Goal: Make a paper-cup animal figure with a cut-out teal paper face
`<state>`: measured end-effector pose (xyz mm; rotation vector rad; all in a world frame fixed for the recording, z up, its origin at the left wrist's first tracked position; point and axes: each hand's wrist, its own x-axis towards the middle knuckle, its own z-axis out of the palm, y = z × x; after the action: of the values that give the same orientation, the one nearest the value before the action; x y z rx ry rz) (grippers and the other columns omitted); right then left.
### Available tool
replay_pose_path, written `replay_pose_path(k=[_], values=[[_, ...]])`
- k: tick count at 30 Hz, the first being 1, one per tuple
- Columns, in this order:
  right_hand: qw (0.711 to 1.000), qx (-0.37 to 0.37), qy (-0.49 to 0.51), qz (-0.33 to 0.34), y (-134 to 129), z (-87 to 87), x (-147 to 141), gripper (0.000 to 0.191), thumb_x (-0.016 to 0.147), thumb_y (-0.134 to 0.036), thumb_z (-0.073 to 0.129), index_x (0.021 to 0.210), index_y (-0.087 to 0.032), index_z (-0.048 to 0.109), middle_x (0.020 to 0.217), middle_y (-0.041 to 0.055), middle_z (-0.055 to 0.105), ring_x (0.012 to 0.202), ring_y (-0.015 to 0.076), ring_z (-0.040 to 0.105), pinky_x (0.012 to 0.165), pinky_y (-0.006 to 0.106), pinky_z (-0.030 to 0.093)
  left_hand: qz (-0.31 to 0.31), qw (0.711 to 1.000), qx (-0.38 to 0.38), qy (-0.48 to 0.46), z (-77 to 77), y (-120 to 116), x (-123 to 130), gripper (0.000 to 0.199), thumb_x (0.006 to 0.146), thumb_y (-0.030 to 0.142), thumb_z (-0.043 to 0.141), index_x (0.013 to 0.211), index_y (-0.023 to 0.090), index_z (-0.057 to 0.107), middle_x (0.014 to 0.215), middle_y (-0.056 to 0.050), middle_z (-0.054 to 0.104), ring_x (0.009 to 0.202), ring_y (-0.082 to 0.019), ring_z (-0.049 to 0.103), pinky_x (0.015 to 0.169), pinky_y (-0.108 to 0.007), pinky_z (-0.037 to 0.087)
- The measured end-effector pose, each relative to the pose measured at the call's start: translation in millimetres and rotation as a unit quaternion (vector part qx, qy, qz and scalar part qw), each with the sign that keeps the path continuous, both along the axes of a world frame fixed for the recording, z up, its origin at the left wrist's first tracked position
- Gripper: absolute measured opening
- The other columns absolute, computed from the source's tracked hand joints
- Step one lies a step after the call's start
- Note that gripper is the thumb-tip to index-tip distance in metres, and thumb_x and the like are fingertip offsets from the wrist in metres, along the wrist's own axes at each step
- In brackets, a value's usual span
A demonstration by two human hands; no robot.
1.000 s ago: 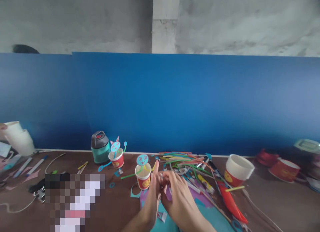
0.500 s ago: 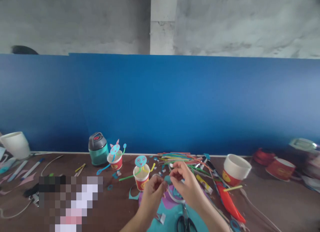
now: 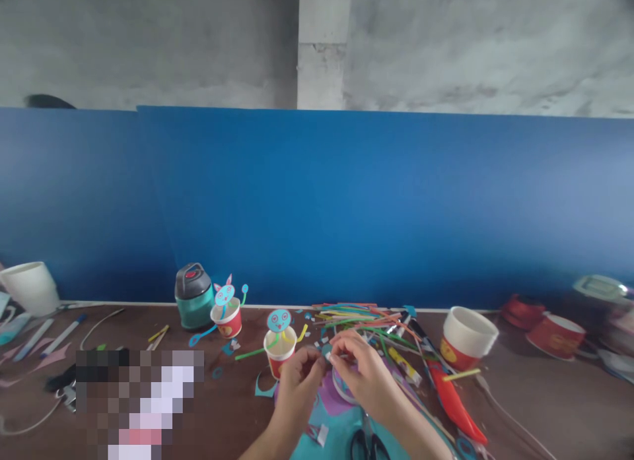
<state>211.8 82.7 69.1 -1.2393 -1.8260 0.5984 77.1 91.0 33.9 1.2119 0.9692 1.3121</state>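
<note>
A small round blue paper piece (image 3: 326, 349) is pinched at its edge by my left hand (image 3: 301, 374), with thumb and fingers closed. My right hand (image 3: 357, 366) has its fingertips pressed together at the same piece, where a small white bit shows. Beneath my right hand stands a round container (image 3: 341, 389), partly hidden, with blue pieces in it. Scissors (image 3: 367, 440) with dark handles lie in front, on turquoise paper (image 3: 327, 450) beside purple paper (image 3: 331, 395). A red and white paper cup (image 3: 280, 354) holding a blue-faced paper figure (image 3: 279, 321) stands left of my hands.
Another cup (image 3: 228, 325) holds a cat-faced figure, near a teal jar (image 3: 194, 308). Colourful sticks (image 3: 356, 313) lie behind my hands. To the right are a red pouch-like object (image 3: 456, 404) and stacked cups (image 3: 468, 338). A blue partition (image 3: 317, 209) borders the table.
Both hands have shifted slightly, and the blue piece has moved a little left and up. The right fingers have closed in at its edge. The cat-faced figure has tilted slightly left.
</note>
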Motion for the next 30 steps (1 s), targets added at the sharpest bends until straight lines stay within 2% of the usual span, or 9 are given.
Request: replay_pose_path(k=[5, 13, 24, 30], values=[[1.0, 0.011, -0.023, -0.004, -1.1, 1.1, 0.5, 0.011, 0.082, -0.016, 0.047, 0.072, -0.019, 0.052, 0.089, 0.0058, 0.057, 0.084, 0.0181, 0.056, 0.07, 0.026, 0.045, -0.007, 0.999, 0.028, 0.013, -2.7, 0.0, 0.5, 0.019, 0.07, 0.033, 0.058, 0.063, 0.015, 0.055, 0.057, 0.002, 0.049, 0.054, -0.011, 0.042, 0.05, -0.021, 0.033], [0.998, 0.028, -0.06, -0.003, -1.4, -0.7, 3.5, 0.011, 0.082, -0.012, 0.046, 0.074, -0.019, 0.049, 0.09, 0.0059, 0.057, 0.086, 0.0187, 0.055, 0.075, 0.029, 0.044, -0.01, 0.997, 0.048, 0.056, -3.7, -2.7, 0.0, 0.013, 0.071, 0.027, 0.053, 0.063, 0.016, 0.053, 0.056, 0.003, 0.045, 0.051, -0.01, 0.04, 0.047, -0.02, 0.03], [0.997, 0.019, -0.08, 0.002, -4.4, 6.5, 5.8, 0.013, 0.08, -0.01, 0.046, 0.072, -0.019, 0.048, 0.086, 0.0043, 0.057, 0.083, 0.0177, 0.055, 0.073, 0.028, 0.044, -0.014, 0.996, 0.041, 0.084, -3.5, -2.9, -0.7, 0.015, 0.073, 0.028, 0.05, 0.063, 0.017, 0.051, 0.055, 0.004, 0.043, 0.051, -0.011, 0.04, 0.046, -0.02, 0.031], [0.993, 0.034, -0.111, -0.007, -4.5, 3.8, 5.8, 0.014, 0.08, -0.009, 0.044, 0.071, -0.019, 0.049, 0.082, 0.0035, 0.056, 0.08, 0.0175, 0.054, 0.073, 0.029, 0.044, -0.016, 0.994, 0.034, 0.098, -3.5, -5.0, -0.5, 0.016, 0.074, 0.029, 0.054, 0.063, 0.018, 0.052, 0.054, 0.005, 0.041, 0.049, -0.01, 0.037, 0.046, -0.02, 0.033]])
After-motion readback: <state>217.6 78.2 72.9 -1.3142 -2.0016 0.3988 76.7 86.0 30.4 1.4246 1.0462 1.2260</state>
